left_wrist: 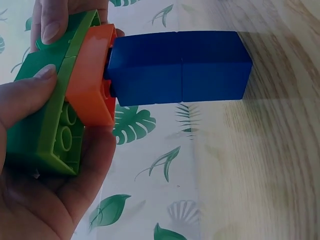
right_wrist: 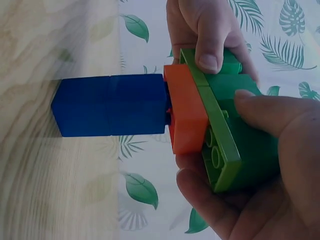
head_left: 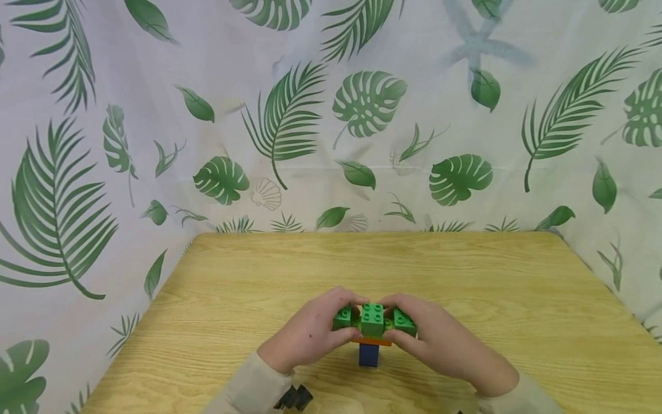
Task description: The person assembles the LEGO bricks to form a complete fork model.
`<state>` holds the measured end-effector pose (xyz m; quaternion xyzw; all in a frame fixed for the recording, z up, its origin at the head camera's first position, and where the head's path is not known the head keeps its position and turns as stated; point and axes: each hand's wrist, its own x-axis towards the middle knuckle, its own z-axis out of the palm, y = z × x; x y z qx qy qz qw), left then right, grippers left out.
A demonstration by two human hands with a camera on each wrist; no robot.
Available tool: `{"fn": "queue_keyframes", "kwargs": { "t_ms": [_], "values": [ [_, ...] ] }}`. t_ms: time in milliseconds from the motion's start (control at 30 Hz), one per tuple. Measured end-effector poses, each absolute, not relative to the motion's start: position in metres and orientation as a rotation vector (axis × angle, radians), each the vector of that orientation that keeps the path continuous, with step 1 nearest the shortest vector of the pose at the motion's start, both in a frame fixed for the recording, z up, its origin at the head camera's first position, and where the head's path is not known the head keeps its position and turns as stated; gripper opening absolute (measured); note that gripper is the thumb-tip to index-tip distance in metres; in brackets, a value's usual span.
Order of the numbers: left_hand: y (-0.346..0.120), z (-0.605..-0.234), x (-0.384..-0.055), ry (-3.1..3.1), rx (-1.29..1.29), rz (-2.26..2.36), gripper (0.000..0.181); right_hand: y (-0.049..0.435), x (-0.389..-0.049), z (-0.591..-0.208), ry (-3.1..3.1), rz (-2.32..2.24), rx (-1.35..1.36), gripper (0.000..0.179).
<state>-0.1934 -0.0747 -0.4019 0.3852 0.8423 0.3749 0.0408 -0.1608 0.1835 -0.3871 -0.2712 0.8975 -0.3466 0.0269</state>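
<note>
A toy-brick build stands upright on the table between both hands. Its stem is two blue bricks (left_wrist: 180, 67), one on the other, with an orange brick (left_wrist: 92, 75) across the top. Above that lies a light green layer (right_wrist: 227, 145), and a green brick (head_left: 372, 323) sits in the middle on top. My left hand (head_left: 318, 330) grips the left end around another green brick (head_left: 342, 318), thumb at the near side. From the right, my right hand (head_left: 439, 336) holds the opposite end, with a green brick (head_left: 405, 322) between thumb and fingers. Palms partly hide both ends.
The wood-grain table (head_left: 248, 276) reaches back to a white curtain (head_left: 310, 201) printed with green leaves, which also hangs along both sides. A small black object (head_left: 293, 398) is at the left sleeve's cuff.
</note>
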Motion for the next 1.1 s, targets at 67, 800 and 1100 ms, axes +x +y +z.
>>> {"fn": "queue_keyframes", "kwargs": {
  "t_ms": [67,800,1100],
  "values": [
    [-0.0752,-0.4020,-0.1943,2.549,1.145,1.182,0.047,0.1818,-0.1600,-0.3865,2.801,-1.054,-0.841,0.038],
    [-0.0778,-0.3943,-0.1894,2.639,1.143,1.044,0.049,0.1804,-0.1592,-0.3902,2.796,-1.103,-0.882,0.038],
    [-0.0756,-0.3932,-0.1908,2.589,1.016,1.096,0.046,0.1768,-0.1607,-0.3914,2.786,-1.132,-0.806,0.034]
  ]
}}
